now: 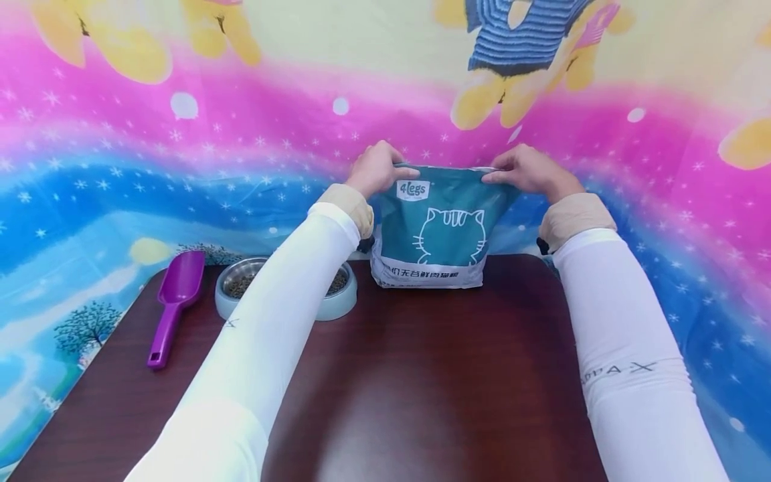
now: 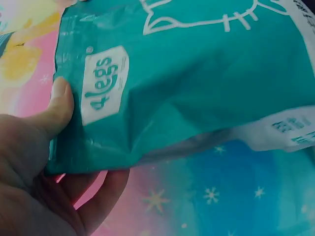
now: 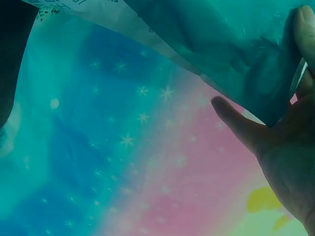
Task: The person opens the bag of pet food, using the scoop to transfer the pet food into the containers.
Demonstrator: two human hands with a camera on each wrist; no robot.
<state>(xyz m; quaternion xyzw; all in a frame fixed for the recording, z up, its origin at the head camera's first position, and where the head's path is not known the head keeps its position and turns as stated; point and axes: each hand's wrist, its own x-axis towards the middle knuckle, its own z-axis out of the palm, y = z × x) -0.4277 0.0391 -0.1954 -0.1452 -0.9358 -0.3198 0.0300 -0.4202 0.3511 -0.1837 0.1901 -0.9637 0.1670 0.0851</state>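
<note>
A teal and white cat food bag with a white cat outline stands upright at the back of the table. My left hand pinches its top left corner, thumb on the front beside the "4Legs" label and fingers behind, as the left wrist view shows. At the top right corner my right hand pinches the bag's edge between thumb and fingers. In the right wrist view one finger of that hand sticks out past the bag's corner. The bag's top edge is stretched between both hands.
Left of the bag, a double pet bowl holds brown kibble, partly hidden behind my left sleeve. A purple scoop lies near the left edge of the dark wooden table. A colourful printed cloth hangs close behind the table.
</note>
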